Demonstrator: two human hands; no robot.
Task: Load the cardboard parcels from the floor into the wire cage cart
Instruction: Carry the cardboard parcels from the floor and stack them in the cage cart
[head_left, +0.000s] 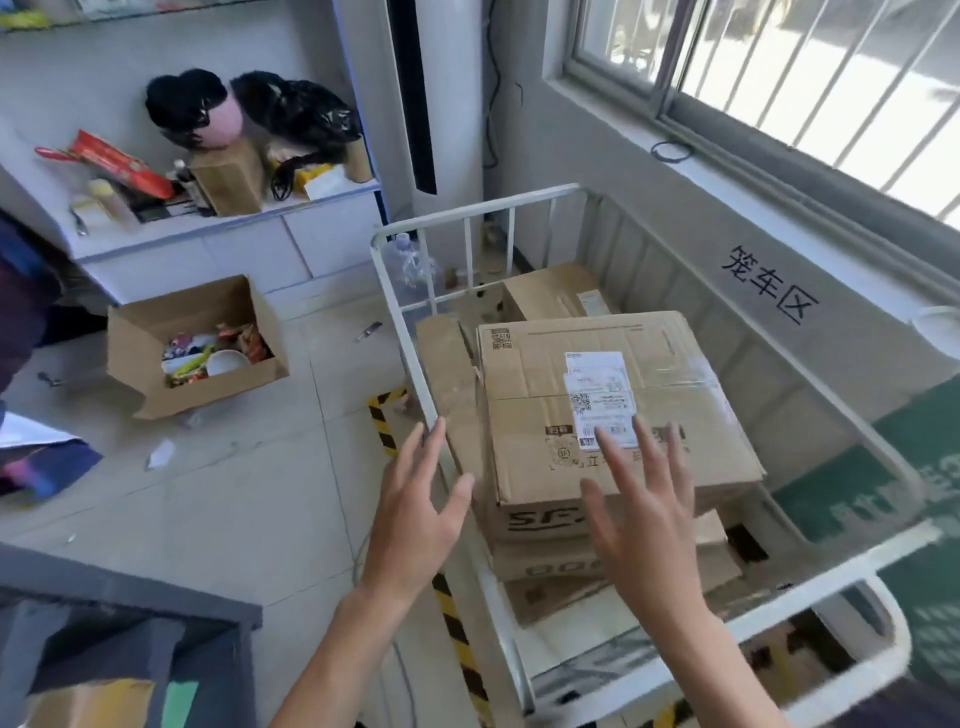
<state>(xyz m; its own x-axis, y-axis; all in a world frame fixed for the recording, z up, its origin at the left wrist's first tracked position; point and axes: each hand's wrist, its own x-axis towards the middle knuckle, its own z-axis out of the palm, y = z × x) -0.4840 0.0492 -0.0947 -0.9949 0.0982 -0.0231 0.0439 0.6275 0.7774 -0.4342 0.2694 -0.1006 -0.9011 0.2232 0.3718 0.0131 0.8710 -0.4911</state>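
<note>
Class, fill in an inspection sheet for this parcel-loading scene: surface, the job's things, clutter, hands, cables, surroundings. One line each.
Surface: pale tiled floor with yellow-black hazard tape beside the cart.
Job's things: white wire cage cart holding several stacked cardboard parcels; the top parcel is taped and bears a shipping label.
Clutter: open box of mixed rubbish on the floor; paper scraps nearby.
Hands: left hand and right hand both open, fingers spread, holding nothing, over the cart's near end.
Cables: black cable hanging down the wall corner.
Surroundings: barred window; white cabinet with bags and boxes on top.
</note>
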